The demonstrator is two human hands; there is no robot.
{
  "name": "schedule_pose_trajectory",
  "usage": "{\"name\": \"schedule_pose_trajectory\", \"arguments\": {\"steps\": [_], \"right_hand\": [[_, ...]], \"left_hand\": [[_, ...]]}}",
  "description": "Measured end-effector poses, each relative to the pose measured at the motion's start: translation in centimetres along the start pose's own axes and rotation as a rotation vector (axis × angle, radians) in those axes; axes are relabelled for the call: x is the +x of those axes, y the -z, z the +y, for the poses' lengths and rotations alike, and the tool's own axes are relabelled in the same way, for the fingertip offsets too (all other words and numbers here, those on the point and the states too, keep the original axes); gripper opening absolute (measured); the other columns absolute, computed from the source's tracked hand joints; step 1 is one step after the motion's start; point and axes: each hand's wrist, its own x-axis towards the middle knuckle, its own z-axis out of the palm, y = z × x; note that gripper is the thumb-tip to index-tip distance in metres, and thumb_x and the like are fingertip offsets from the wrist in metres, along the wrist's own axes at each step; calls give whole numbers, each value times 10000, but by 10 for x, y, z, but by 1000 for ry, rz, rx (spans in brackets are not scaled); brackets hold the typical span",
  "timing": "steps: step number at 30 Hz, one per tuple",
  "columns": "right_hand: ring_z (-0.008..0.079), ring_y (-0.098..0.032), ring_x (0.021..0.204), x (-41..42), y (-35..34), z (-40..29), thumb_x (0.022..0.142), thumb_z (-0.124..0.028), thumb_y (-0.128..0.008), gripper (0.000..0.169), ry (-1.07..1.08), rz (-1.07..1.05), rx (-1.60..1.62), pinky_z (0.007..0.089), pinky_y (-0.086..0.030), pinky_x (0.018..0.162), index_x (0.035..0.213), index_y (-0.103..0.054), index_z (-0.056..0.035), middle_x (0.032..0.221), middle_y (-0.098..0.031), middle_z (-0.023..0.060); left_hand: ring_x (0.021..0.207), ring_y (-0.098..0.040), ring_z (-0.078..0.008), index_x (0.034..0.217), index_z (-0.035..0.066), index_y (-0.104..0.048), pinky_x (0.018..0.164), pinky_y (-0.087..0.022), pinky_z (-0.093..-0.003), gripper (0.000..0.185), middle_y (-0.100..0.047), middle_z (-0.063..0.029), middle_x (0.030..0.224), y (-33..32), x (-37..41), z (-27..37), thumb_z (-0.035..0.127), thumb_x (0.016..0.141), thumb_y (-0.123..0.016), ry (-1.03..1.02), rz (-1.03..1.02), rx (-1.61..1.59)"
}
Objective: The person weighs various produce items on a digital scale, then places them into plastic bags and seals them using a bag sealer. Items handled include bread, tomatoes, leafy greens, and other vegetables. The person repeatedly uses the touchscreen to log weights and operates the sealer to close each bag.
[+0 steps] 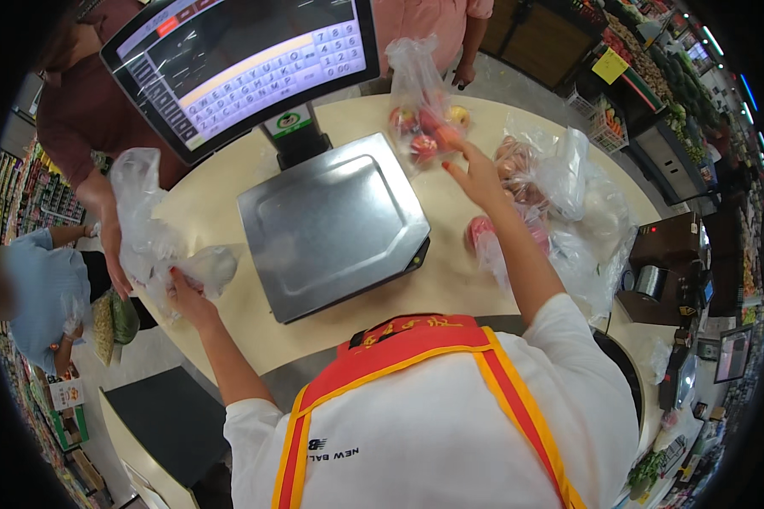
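My left hand (192,300) pinches a clear plastic bag (211,270) with pale contents I cannot make out, left of the scale. Across the counter, my right hand (481,175) reaches to a clear bag of red and yellow apples (425,127); its fingers meet the bag's right side, thumb held apart. Between my hands lies the flat steel pan of a weighing scale (337,223), with nothing on it. Behind the pan rises the scale's touchscreen (248,83), showing a keyboard.
More produce bags crowd the counter's right side: round brownish produce (516,159), a reddish bag (481,232) and a plastic bag roll (576,153). At left, another person's hand (111,245) touches a plastic bag (137,191). Someone in pink (420,32) stands across the counter (458,280).
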Motion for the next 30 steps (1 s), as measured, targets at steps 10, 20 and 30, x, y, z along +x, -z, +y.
{"name": "schedule_pose_trajectory", "arguments": {"steps": [10,20,30], "right_hand": [[382,-541,1156,205,-42,145,571,-568,-817,1069,-231,-81,-335,429,-458,945,1310,-394,79,1249,-540,269],[363,-610,1006,237,-154,178,770,-272,-663,287,-140,-48,-407,449,-463,864,948,-664,-47,1006,-660,185],[232,-569,822,174,-70,143,930,-191,-527,218,-424,674,936,371,-466,775,1046,-580,-13,894,-601,103]], "left_hand": [[670,-500,-96,1007,46,-591,556,-380,-223,222,-552,10,833,-33,51,20,257,936,-604,-234,64,84],[961,-596,-185,1402,89,-303,742,-481,-270,477,-556,-125,1159,-67,-9,64,259,999,-494,-212,-28,346],[848,-607,-138,1339,62,-412,683,-486,-229,361,-591,-74,1005,-15,-73,23,198,1009,-467,14,-30,269]]}}
